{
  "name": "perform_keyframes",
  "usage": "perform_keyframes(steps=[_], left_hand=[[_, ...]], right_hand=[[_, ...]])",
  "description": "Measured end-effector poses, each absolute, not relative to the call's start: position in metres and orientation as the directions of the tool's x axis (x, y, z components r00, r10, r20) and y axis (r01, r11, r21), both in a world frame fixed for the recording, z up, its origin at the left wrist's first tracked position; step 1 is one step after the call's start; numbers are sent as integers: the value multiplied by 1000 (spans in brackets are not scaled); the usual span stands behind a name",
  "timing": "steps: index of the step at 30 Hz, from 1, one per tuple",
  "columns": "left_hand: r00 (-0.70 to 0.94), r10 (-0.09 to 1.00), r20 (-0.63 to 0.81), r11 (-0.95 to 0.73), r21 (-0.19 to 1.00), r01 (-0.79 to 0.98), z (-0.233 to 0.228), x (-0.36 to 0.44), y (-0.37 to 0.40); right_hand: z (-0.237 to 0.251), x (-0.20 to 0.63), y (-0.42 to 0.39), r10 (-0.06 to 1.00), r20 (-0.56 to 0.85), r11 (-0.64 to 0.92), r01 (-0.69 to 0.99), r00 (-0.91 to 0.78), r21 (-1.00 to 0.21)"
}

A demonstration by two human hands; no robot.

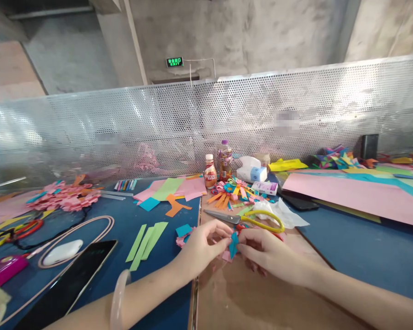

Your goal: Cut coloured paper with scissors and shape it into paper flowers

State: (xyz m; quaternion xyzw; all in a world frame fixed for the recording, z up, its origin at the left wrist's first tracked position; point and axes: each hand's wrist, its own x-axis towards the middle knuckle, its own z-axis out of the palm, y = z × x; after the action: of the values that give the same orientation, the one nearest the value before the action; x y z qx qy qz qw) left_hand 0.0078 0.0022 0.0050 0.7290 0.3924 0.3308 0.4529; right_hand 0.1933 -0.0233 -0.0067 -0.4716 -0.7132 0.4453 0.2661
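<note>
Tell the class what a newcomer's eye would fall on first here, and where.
Probably the small blue paper at the fingertips of the left grip and right grip, low in the middle. Just above lie yellow-handled scissors; above the perforated metal partition glows a green EXIT sign.

So the only thing actually worn here is one bangle point(118, 298), and it's on the left forearm point(154, 286), a little way up from the left hand point(201, 245). Pale, kind of milky with a faint pinkish-grey tint, smooth and rounded, with a soft shine along it. Looks like a plain solid hoop, fairly chunky, and it sits loose enough that the top edge stands up off the arm. Can't tell if it's stone, glass or plastic tbh. Right forearm point(337, 284) is just bare, same with the right hand point(261, 250). Both arms are pretty slim, fingers slender too.
</note>
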Motion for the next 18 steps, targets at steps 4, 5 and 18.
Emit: perform_keyframes(steps=[4, 5, 18], left_hand=[[473, 871, 133, -300, 907, 296, 5, 7, 2], [469, 873, 134, -303, 903, 305, 4, 7, 2], [438, 892, 110, -287, 886, 363, 11, 9, -1]], right_hand=[[-6, 192, -23, 907, -19, 177, 422, -420, -889], [-8, 192, -23, 909, -9, 184, 422, -416, -888], [-3, 190, -25, 911, 88, 290, 474, -403, -831]])
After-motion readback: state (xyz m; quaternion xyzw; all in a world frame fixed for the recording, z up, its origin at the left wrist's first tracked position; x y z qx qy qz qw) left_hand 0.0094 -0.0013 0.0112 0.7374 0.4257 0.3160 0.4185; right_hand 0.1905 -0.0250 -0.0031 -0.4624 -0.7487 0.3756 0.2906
